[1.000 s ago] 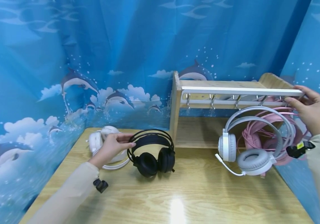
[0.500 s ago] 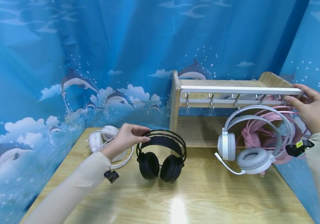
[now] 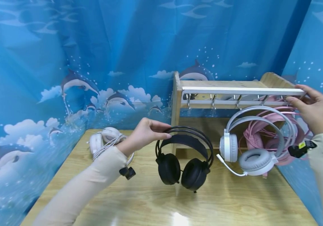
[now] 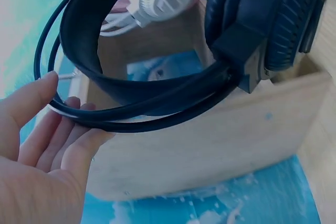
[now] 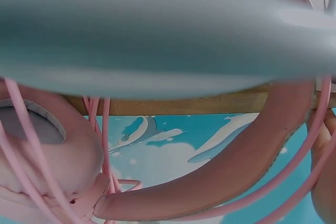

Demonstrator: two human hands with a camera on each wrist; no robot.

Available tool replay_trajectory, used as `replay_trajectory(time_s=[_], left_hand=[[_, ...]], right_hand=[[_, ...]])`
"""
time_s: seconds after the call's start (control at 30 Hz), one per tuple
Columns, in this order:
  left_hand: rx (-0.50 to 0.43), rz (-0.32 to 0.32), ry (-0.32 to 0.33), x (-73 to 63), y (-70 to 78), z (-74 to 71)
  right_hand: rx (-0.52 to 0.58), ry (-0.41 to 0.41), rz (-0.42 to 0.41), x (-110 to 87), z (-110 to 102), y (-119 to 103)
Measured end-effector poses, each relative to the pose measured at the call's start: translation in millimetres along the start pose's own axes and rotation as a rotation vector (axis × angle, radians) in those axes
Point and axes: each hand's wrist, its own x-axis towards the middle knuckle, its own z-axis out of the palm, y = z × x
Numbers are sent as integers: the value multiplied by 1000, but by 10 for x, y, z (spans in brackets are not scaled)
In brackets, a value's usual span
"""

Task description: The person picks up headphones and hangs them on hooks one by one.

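Note:
My left hand (image 3: 147, 135) pinches the thin headband hoops of black headphones (image 3: 188, 141) by their left side. In the head view they hang in front of the rack's left part, ear cups down and tilted. The left wrist view shows fingers and thumb around the hoops (image 4: 157, 116). My right hand (image 3: 316, 108) grips the right end of the wooden rack's metal hook rail (image 3: 243, 91). Below that hand hang a white headset (image 3: 258, 161) with a microphone boom and, behind it, a pink headset (image 3: 254, 138) with pink cables.
White headphones (image 3: 96, 144) with a white cable lie on the left back of the wooden table (image 3: 138, 201). Several metal hooks (image 3: 213, 99) line the rail. A blue dolphin-print curtain (image 3: 127, 47) stands behind the table.
My left hand has moved right with the black headphones, from beside the white headphones to in front of the rack, raising them slightly. My right hand stays on the rail.

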Motion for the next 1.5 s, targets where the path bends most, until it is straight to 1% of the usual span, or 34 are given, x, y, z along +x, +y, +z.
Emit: replay_trajectory(time_s=[0.2, 0.4, 0.47, 0.6, 0.7, 0.8, 0.9, 1.0, 1.13, 1.23, 1.4, 1.5], left_hand=[[-88, 9, 17, 114, 176, 118], [-141, 17, 43, 227, 308, 204], [-152, 24, 46, 257, 356, 230], [-142, 38, 42, 317, 470, 285], [-130, 21, 53, 365, 553, 331], [-136, -7, 81, 411, 604, 387], [-162, -34, 104, 449, 612, 455], [-191, -45, 118, 476, 592, 530], [-183, -55, 147, 504, 545, 611], [-197, -72, 161, 525, 500, 645], [-267, -106, 164, 570, 449, 674], [-298, -115, 178, 607, 436, 683]], right_hand=[[9, 2, -11, 6, 8, 19], [-8, 4, -5, 8, 1, 11], [-18, 4, -5, 8, -2, 11], [-12, 4, -2, 9, -4, 14], [-5, 7, -1, 11, -5, 13], [-13, 9, -1, 10, -5, 10], [-17, 8, -5, 6, -4, 9], [-16, 9, -11, 5, 1, 11], [-1, 7, -8, 9, 1, 18], [11, 4, -4, 11, -3, 19], [0, 7, -5, 13, -7, 14], [-11, 3, 4, 7, -9, 11]])
